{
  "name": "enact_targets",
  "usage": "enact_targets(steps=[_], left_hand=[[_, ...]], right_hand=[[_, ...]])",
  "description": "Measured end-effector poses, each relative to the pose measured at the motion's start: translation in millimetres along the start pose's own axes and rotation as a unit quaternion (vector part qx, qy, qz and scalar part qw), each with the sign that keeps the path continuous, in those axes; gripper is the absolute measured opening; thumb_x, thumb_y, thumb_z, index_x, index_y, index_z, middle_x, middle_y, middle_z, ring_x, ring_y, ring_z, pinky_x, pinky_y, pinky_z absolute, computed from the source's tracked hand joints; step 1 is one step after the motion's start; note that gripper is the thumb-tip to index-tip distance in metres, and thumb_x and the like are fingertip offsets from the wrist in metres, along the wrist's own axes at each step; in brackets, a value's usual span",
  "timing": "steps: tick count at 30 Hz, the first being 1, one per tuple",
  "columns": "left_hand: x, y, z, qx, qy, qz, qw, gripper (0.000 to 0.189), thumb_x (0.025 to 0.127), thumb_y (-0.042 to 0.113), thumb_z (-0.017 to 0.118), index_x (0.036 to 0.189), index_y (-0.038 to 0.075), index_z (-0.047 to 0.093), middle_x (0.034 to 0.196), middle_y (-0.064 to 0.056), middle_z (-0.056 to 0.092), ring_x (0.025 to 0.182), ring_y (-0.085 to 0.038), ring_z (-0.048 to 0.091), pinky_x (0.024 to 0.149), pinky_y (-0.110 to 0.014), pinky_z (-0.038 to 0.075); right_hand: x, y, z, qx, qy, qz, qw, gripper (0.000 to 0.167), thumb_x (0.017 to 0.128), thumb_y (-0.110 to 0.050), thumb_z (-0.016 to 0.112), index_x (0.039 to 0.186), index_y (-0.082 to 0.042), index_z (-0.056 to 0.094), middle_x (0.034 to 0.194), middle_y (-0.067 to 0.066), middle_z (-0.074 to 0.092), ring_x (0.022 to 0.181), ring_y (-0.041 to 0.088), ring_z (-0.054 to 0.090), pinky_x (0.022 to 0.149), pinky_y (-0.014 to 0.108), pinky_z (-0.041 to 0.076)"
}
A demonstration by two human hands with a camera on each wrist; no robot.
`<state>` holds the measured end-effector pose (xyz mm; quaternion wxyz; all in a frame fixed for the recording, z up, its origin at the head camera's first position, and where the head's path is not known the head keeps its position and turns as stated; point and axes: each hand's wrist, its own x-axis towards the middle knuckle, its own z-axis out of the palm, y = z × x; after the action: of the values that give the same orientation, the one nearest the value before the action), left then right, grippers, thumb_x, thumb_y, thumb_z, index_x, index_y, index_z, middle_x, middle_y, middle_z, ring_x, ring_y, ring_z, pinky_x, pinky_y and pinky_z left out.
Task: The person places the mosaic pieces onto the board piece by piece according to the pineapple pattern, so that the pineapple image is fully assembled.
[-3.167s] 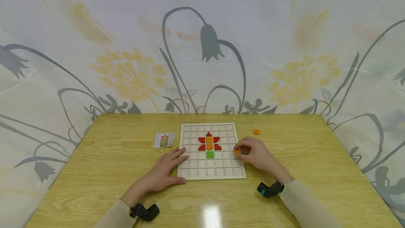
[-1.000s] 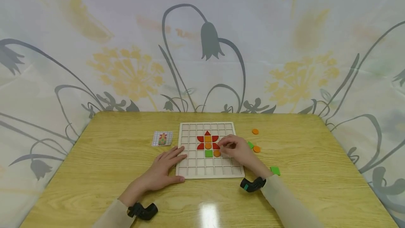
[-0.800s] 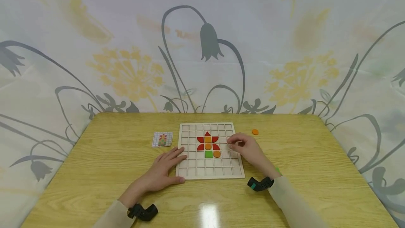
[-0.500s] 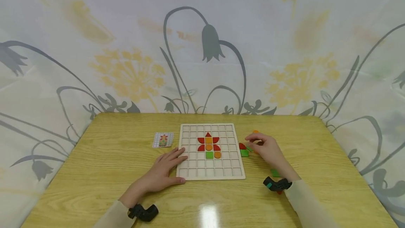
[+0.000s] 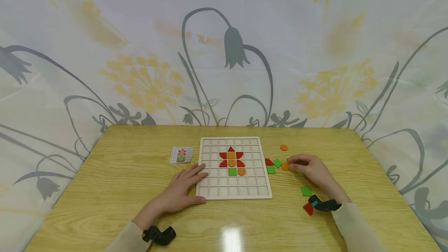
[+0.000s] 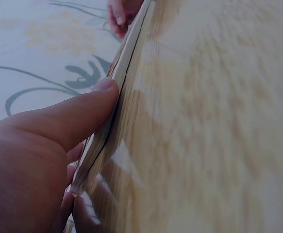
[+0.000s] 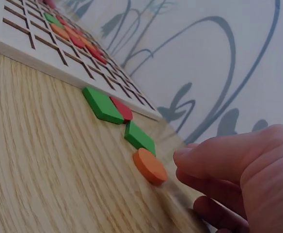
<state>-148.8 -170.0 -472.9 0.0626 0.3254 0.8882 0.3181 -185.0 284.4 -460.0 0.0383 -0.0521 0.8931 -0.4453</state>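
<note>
My left hand (image 5: 183,189) lies with spread fingers on the left edge of a white grid board (image 5: 213,189); in the left wrist view the thumb (image 6: 90,104) rests along its side. On the board, red pieces (image 5: 223,154), an orange square (image 5: 231,154), an orange disc (image 5: 231,163) and a green square (image 5: 232,171) form a figure. Another orange disc (image 5: 241,171) sits right of the green square. My right hand (image 5: 311,170) hovers beside a loose orange disc (image 7: 150,166), its fingers loosely bent, nothing between them.
Right of the board lie green squares (image 5: 277,163), a red piece (image 5: 268,161) and a farther orange disc (image 5: 284,147). Nearer me are a green piece (image 5: 306,191) and a red quarter piece (image 5: 308,209). A printed pattern card (image 5: 181,154) lies left of the board on the wooden table (image 5: 133,174).
My right hand brought an orange disc onto the board beside the green square, let go, and moved back right to the loose pieces. My left hand has stayed on the board's edge.
</note>
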Motion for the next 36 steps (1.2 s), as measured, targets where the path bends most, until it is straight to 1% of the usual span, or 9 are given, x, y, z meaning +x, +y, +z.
enact_targets(steps=[3, 7, 12, 17, 25, 31, 36], left_hand=[[-0.2, 0.0, 0.3, -0.002, -0.001, -0.002, 1.0000, 0.071, 0.090, 0.043, 0.072, 0.149, 0.011, 0.048, 0.163, -0.008, 0.026, 0.150, -0.035, 0.017, 0.112, -0.065, 0.013], [-0.5, 0.0, 0.8, -0.006, 0.000, -0.001, 1.0000, 0.071, 0.091, 0.042, 0.071, 0.149, 0.010, 0.048, 0.163, -0.009, 0.026, 0.150, -0.035, 0.016, 0.112, -0.066, 0.012], [-0.6, 0.2, 1.2, -0.007, -0.001, 0.001, 1.0000, 0.071, 0.091, 0.043, 0.071, 0.149, 0.010, 0.047, 0.163, -0.009, 0.026, 0.150, -0.035, 0.016, 0.111, -0.066, 0.012], [-0.4, -1.1, 1.2, -0.005, -0.002, 0.001, 1.0000, 0.071, 0.091, 0.043, 0.071, 0.149, 0.010, 0.047, 0.163, -0.009, 0.026, 0.150, -0.035, 0.016, 0.111, -0.066, 0.013], [0.0, -3.4, 2.2, -0.001, -0.001, -0.001, 1.0000, 0.072, 0.091, 0.046, 0.070, 0.150, 0.012, 0.047, 0.163, -0.008, 0.025, 0.150, -0.034, 0.016, 0.111, -0.066, 0.013], [0.6, -4.4, 2.9, 0.002, -0.002, -0.004, 1.0000, 0.072, 0.091, 0.047, 0.070, 0.150, 0.013, 0.047, 0.163, -0.007, 0.025, 0.150, -0.033, 0.015, 0.111, -0.066, 0.013], [0.5, -3.6, 2.6, 0.001, -0.002, -0.005, 1.0000, 0.072, 0.090, 0.046, 0.070, 0.150, 0.012, 0.047, 0.163, -0.007, 0.026, 0.150, -0.034, 0.016, 0.111, -0.066, 0.013]], right_hand=[[0.4, 1.4, 0.5, 0.019, -0.017, 0.014, 0.9996, 0.030, 0.095, -0.024, 0.070, 0.118, -0.004, 0.072, 0.120, 0.013, 0.068, 0.115, 0.032, 0.058, 0.093, 0.039, 0.044], [1.4, -0.5, 3.4, 0.035, -0.033, 0.020, 0.9986, 0.032, 0.093, -0.024, 0.072, 0.118, -0.003, 0.072, 0.120, 0.013, 0.068, 0.116, 0.032, 0.057, 0.093, 0.038, 0.045], [0.6, -5.5, 5.5, 0.024, -0.039, 0.018, 0.9988, 0.032, 0.092, -0.022, 0.074, 0.117, -0.002, 0.072, 0.119, 0.013, 0.068, 0.112, 0.030, 0.059, 0.090, 0.035, 0.046], [-0.3, -6.8, 5.8, 0.006, -0.040, 0.010, 0.9991, 0.032, 0.091, -0.020, 0.075, 0.116, -0.001, 0.072, 0.117, 0.013, 0.069, 0.111, 0.031, 0.060, 0.090, 0.038, 0.046], [2.9, -2.5, 5.3, -0.002, -0.036, 0.022, 0.9991, 0.030, 0.091, -0.022, 0.074, 0.115, -0.005, 0.073, 0.117, 0.011, 0.069, 0.113, 0.032, 0.058, 0.093, 0.042, 0.044], [3.3, 0.2, 6.1, -0.015, -0.031, 0.007, 0.9994, 0.024, 0.092, -0.018, 0.073, 0.113, -0.006, 0.074, 0.116, 0.010, 0.070, 0.115, 0.033, 0.058, 0.095, 0.044, 0.043], [2.0, 0.6, 6.5, -0.018, -0.035, -0.016, 0.9991, 0.023, 0.092, -0.014, 0.072, 0.113, -0.004, 0.073, 0.117, 0.012, 0.069, 0.116, 0.036, 0.057, 0.096, 0.049, 0.043]])
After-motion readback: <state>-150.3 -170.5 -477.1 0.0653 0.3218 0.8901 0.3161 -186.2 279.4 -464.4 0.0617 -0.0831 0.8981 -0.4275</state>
